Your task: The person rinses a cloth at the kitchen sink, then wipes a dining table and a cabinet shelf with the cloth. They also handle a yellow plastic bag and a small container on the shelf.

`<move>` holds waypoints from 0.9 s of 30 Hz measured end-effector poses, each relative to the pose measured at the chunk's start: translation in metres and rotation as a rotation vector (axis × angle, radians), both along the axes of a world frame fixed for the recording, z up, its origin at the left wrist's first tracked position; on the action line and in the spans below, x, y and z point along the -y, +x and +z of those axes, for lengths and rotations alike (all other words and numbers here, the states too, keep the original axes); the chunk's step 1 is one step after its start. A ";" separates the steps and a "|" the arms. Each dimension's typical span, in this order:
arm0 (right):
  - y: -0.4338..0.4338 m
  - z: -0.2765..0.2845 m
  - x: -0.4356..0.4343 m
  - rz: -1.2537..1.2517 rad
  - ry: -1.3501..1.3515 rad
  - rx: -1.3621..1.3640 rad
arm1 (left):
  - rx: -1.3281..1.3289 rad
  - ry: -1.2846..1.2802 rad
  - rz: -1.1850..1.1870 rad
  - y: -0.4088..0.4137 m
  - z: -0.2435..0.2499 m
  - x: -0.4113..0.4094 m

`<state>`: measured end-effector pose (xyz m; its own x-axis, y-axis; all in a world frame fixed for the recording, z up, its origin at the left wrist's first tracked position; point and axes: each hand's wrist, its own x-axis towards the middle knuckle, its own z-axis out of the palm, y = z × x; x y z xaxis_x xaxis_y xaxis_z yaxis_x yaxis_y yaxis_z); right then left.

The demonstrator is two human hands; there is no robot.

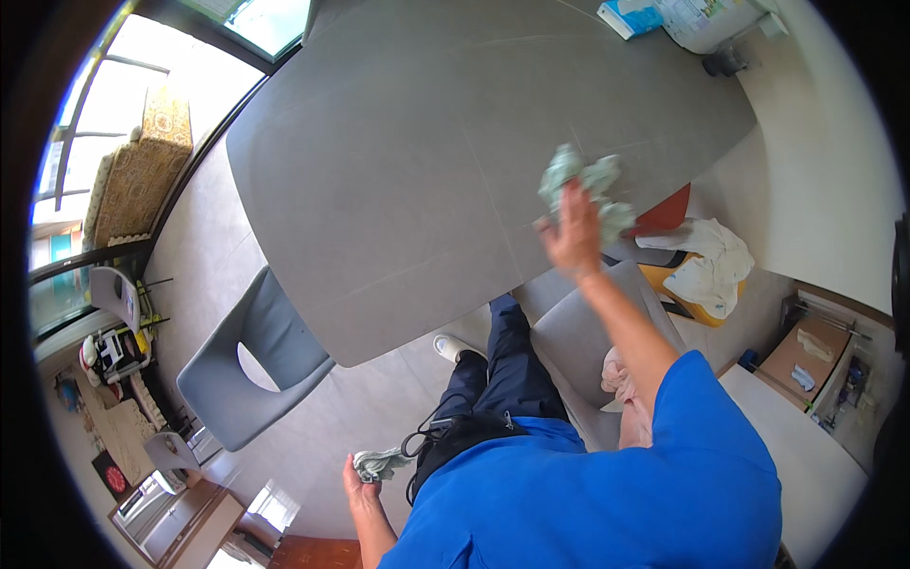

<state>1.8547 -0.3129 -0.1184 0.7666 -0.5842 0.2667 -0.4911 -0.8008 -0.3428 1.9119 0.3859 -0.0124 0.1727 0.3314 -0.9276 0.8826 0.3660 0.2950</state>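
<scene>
Before me is a large grey dining table (398, 163) with rounded corners. My right hand (577, 231) lies over a crumpled pale green cloth (601, 174) on the table's near right part; both are slightly blurred, and whether its fingers grip the cloth or only press on it cannot be told. Down at my left side, away from the table, my left hand (364, 487) holds a bunched grey-green cloth (380, 464).
A grey plastic chair (249, 363) stands at the table's left corner. An upholstered chair (604, 334) with pink fabric on it is close by my right leg. White cloth (711, 270) hangs over a yellow chair. A blue-and-white pack (631, 18) sits at the table's far right.
</scene>
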 end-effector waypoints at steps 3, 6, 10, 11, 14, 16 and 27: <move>0.042 0.023 -0.126 0.121 0.238 -0.091 | 0.022 -0.103 -0.033 0.022 -0.012 -0.005; 0.092 0.024 -0.220 0.375 0.381 -0.086 | 0.134 -0.159 -0.136 0.070 -0.020 -0.002; 0.116 0.017 -0.248 0.536 0.320 -0.039 | 0.208 -0.198 -0.201 0.123 -0.024 0.007; 0.107 0.010 -0.227 0.526 0.275 -0.034 | 0.227 -0.199 -0.195 0.131 -0.026 0.008; 0.049 0.003 -0.105 0.291 0.170 0.021 | 0.270 -0.263 -0.103 0.128 -0.009 0.019; 0.004 0.012 0.004 0.031 0.107 0.014 | 0.311 -0.239 -0.096 0.121 0.004 0.022; 0.220 0.018 0.136 -0.088 0.019 -0.022 | 0.354 -0.073 -0.020 0.132 0.062 0.139</move>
<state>2.0751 -0.4490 -0.1008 0.7177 -0.6542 0.2386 -0.5665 -0.7478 -0.3463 2.0438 0.2464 0.0496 0.4933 0.2595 -0.8302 0.7375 0.3813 0.5574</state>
